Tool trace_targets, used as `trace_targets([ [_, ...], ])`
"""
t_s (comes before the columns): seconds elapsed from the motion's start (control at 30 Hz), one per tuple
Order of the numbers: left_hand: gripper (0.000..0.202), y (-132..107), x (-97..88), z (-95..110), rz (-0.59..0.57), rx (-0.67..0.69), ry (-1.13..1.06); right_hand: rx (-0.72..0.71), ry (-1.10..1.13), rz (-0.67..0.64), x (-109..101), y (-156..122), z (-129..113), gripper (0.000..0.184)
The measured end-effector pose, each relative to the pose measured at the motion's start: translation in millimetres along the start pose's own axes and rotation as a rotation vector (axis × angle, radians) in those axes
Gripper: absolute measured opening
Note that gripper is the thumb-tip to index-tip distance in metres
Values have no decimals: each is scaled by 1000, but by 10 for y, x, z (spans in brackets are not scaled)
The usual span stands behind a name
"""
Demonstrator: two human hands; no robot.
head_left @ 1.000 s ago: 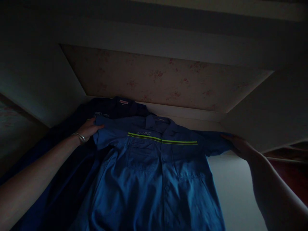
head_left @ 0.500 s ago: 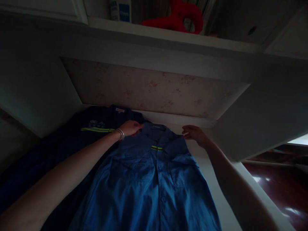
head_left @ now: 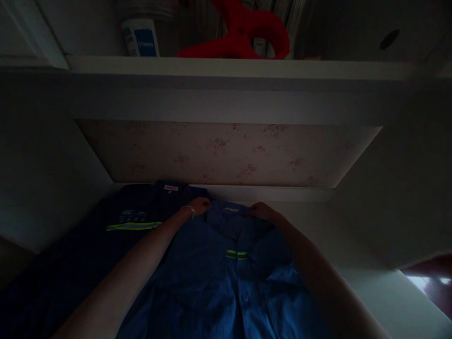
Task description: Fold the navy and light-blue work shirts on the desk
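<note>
A blue work shirt with a yellow-green stripe lies front up on a white surface in a dim alcove. Both its sleeves are folded in over the chest. My left hand, a bangle on its wrist, rests closed at the left side of the shirt's collar. My right hand lies at the right side of the collar, fingers curled on the cloth. A darker navy shirt with the same kind of stripe lies under and to the left of the blue one.
A floral-papered back wall closes the alcove, with white side walls left and right. Above is a white shelf holding a red plastic object and a white container with a blue label. Dark red floor shows at right.
Both hands moved from the shirt's outer sleeves inward to the collar, and the sleeves are now folded over the chest. The view tilted up, showing the shelf above.
</note>
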State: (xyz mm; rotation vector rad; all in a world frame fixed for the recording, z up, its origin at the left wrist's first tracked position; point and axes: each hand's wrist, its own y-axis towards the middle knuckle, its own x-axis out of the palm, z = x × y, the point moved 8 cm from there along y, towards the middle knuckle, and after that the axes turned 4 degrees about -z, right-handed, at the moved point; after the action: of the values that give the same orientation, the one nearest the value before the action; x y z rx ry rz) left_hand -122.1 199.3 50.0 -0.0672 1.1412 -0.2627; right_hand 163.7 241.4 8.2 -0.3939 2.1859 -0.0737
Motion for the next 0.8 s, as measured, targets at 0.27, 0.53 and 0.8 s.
trace_targets([
  [0.27,45,-201,-435,174,383,-83,153,76,-87,350,-424,-161,-123,55],
  [0.53,52,-1512,396,103,245,36,277,99,-391,371,7,-1415,209,61],
  [0.8,50,-2176,217,227,279,12,262,-8,-390,351,280,-2077,-74,60],
])
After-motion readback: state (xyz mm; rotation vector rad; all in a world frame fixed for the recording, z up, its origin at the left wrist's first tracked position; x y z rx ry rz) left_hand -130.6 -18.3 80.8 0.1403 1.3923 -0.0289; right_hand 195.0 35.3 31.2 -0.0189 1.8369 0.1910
